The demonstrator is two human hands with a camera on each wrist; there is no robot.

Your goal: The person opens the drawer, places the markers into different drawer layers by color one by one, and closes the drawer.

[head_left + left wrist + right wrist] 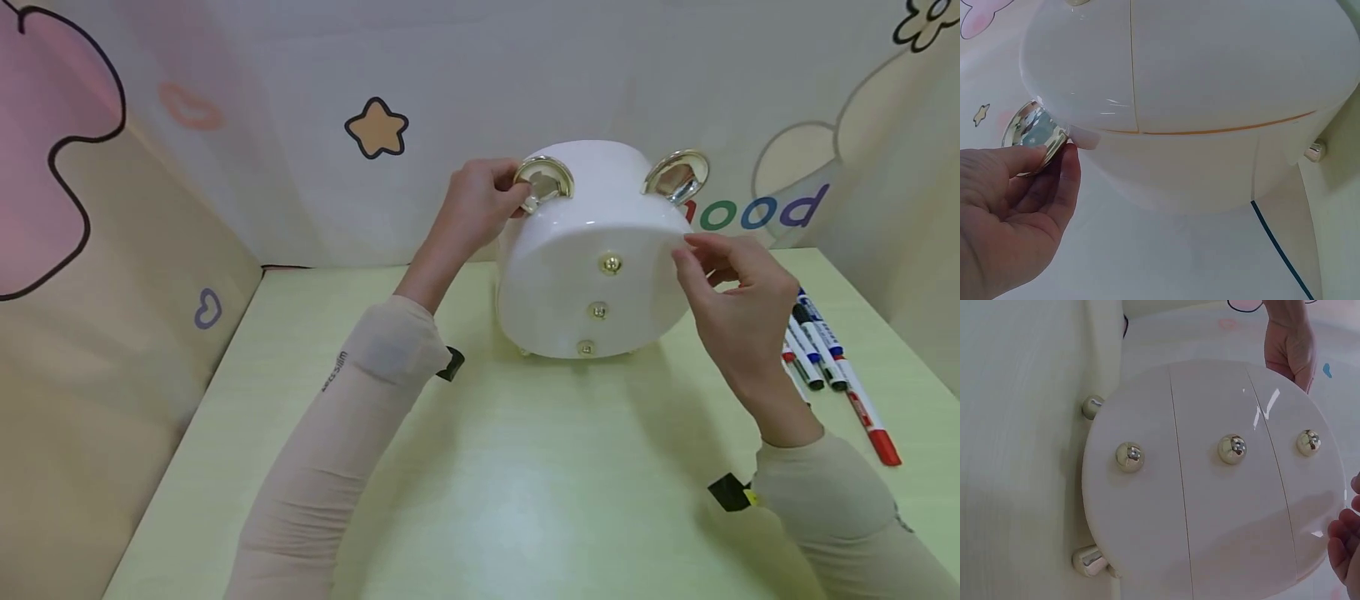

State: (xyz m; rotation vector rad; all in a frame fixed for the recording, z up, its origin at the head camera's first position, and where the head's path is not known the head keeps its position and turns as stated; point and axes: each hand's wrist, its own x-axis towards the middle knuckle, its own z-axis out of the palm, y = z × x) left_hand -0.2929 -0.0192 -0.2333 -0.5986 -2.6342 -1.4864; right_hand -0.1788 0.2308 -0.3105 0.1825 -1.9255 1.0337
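Note:
A glossy white rounded drawer box (pixel 555 287) stands on the table, with gold ears on top and three gold knobs (pixel 611 264) down its front. Seams divide that front into three drawers in the right wrist view (pixel 1235 506). My left hand (pixel 478 204) pinches the left gold ear (pixel 553 177) between thumb and fingers; the left wrist view shows this hand (pixel 1016 215) on the ear's rim. By the box's upper right front edge is my right hand (pixel 742 312), fingers loosely bent and holding nothing. Whether its fingertips touch the box I cannot tell.
Several capped markers (pixel 817 343) lie to the right of the box, behind my right hand, and a red-capped marker (pixel 873 417) lies nearest. A printed cloth backdrop (pixel 450 67) rises behind the pale green table (pixel 510 475).

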